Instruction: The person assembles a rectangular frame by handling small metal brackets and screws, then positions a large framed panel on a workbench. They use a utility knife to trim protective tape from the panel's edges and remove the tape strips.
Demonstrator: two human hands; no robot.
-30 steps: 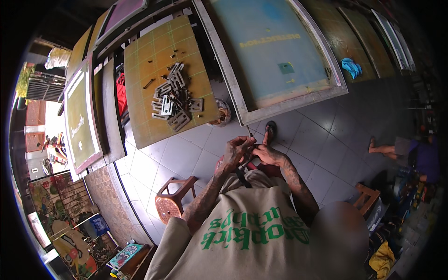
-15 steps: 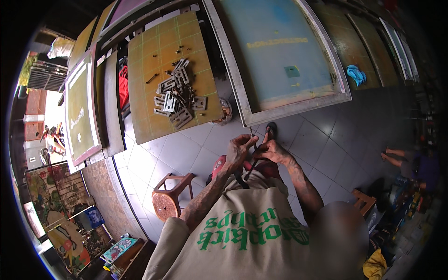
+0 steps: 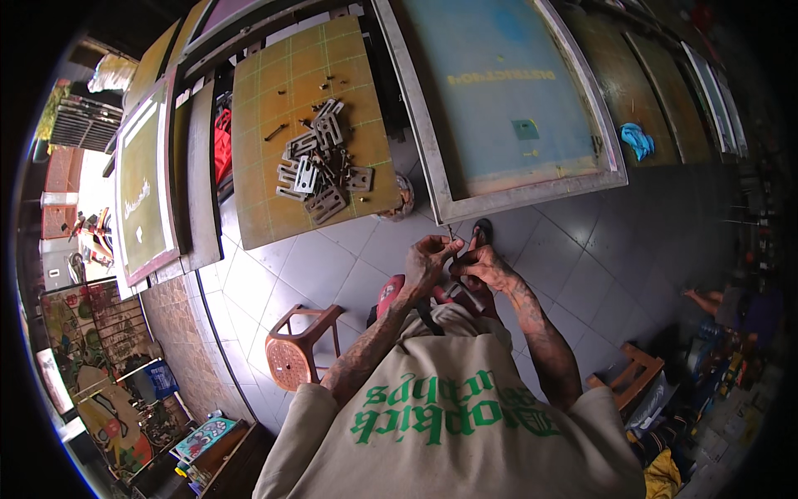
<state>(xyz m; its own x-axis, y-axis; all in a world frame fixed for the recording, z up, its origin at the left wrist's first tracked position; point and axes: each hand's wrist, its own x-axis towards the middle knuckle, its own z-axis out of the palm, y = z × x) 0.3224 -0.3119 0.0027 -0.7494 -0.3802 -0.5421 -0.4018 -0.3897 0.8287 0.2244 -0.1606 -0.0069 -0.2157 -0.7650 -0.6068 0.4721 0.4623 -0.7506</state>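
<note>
In front of my waist, my left hand (image 3: 429, 259) and my right hand (image 3: 484, 266) are close together, fingers pinched. A thin dark rod (image 3: 451, 232) sticks up between the fingertips; its lower part is hidden, so its kind is unclear. Below my right hand shows a greyish piece (image 3: 462, 293) that I cannot make out. Ahead and to the left, a pile of slotted metal brackets (image 3: 306, 176) lies on a yellowish board (image 3: 258, 212), mixed with dark bolts. One loose bolt (image 3: 274, 131) rests left of the pile.
A framed printing screen (image 3: 499, 204) juts out just beyond my hands. A blue crumpled cloth (image 3: 637, 141) lies on a board to the right. A brown plastic stool (image 3: 291, 359) stands at my left, a wooden stool (image 3: 636, 370) at my right. Another person's legs (image 3: 706, 301) show far right.
Both hands stay pinched together in nearly the same place. More of the greyish piece below my right hand shows now. The whole view has shifted slightly.
</note>
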